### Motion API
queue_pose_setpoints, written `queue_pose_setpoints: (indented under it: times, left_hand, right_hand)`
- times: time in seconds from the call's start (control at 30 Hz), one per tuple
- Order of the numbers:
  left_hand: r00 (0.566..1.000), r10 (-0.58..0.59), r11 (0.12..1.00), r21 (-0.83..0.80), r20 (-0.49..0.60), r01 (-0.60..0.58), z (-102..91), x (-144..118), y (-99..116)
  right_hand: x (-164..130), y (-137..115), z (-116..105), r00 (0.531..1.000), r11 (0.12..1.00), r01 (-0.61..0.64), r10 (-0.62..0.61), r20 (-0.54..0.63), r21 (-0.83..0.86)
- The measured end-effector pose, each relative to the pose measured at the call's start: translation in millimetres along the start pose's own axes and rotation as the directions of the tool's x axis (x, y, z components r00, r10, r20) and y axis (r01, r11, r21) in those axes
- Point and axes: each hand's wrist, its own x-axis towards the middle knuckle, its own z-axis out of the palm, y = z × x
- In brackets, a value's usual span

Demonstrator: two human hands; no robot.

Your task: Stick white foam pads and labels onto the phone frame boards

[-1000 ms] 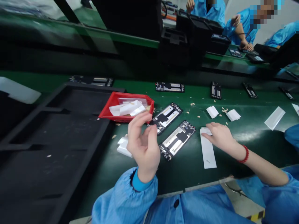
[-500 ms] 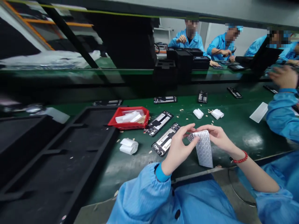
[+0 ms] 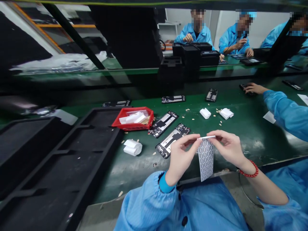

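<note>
1. A patterned paper strip (image 3: 206,160) is held up near the front edge of the tabletop (image 3: 141,173), with its printed face turned toward the wearer and its lower end hanging free.
2. The top of the strip, seen as a narrow white fold, is pinched at both ends: one end by the left hand (image 3: 182,152), the other by the right hand (image 3: 227,147). In both hands, thumb and fingers are closed on the paper. A red beaded bracelet (image 3: 250,170) is worn on the right wrist.
3. Just beyond the left hand, two opened phones (image 3: 172,141) (image 3: 163,124) are laid slantwise, side by side, their inner parts exposed.
4. A red bin (image 3: 134,126), filled with white papers (image 3: 133,118), is placed beside the farther phone.
5. A folded white paper (image 3: 132,147) is set nearer the wearer, below the bin; two more folded papers (image 3: 205,113) (image 3: 226,113) are seen beyond the right hand, with small tan scraps scattered around.
6. At the far side, more phones (image 3: 173,99) (image 3: 211,95) are spaced in a row; one is touched by a co-worker's hand (image 3: 256,88).
7. The left side is taken up by a black compartmented tray (image 3: 92,138).
8. Across the line, people in blue are seated.
</note>
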Motion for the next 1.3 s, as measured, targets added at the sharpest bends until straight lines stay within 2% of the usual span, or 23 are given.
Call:
queue_pose_setpoints:
  times: [0.2, 0.33, 0.4, 0.5, 0.6, 0.67, 0.8, 0.97, 1.1, 1.2, 1.3]
  left_hand:
    - [0.983, 0.112, 0.992, 0.07, -0.146, -0.103, 2.5, -3, -1]
    - [0.952, 0.268, 0.957, 0.153, -0.148, -0.246, 3.8, -3, -1]
    - [0.943, 0.299, 0.948, 0.158, -0.148, -0.276, 5.2, -3, -3]
    - [0.97, 0.191, 0.981, 0.062, -0.148, -0.184, 6.4, 0, -4]
    - [0.998, 0.035, 0.999, -0.034, -0.049, -0.037, 4.7, 4, -5]
    - [1.0, 0.003, 0.999, -0.043, -0.016, -0.004, 3.1, 6, -5]
    - [0.998, -0.046, 0.998, -0.044, -0.041, 0.044, 3.0, 8, -12]
    - [0.978, -0.206, 0.974, -0.089, 0.014, 0.206, 3.2, 11, -30]
    - [0.955, -0.296, 0.953, -0.061, -0.001, 0.296, 0.5, 13, -46]
    - [0.95, -0.312, 0.95, 0.006, -0.031, 0.312, 2.3, 12, -56]
    - [0.953, -0.302, 0.947, 0.112, -0.007, 0.301, 7.2, 11, -67]
  right_hand:
    - [4, -7, 2, 0.998, 1.0, 0.006, -0.005, 0.065, -0.011]
    - [4, -7, 7, 0.999, 0.999, 0.029, -0.028, 0.03, -0.027]
    - [3, -6, 11, 0.999, 0.998, 0.047, -0.047, -0.013, -0.036]
    - [4, -2, 15, 0.996, 0.997, 0.074, -0.075, -0.053, -0.03]
    - [6, 2, 17, 0.996, 0.997, 0.077, -0.077, -0.04, -0.014]
    - [7, 3, 16, 0.998, 0.998, 0.057, -0.058, -0.01, -0.013]
    - [9, 6, 15, 0.999, 0.999, 0.002, 0.0, 0.044, -0.042]
    - [9, 24, 17, 0.998, 0.994, -0.056, 0.057, 0.01, -0.093]
    - [9, 43, 16, 0.991, 0.986, -0.11, 0.118, 0.061, -0.128]
    - [6, 54, 11, 0.981, 0.972, -0.132, 0.157, 0.118, -0.194]
    - [3, 66, 5, 0.978, 0.933, -0.146, 0.186, 0.093, -0.329]
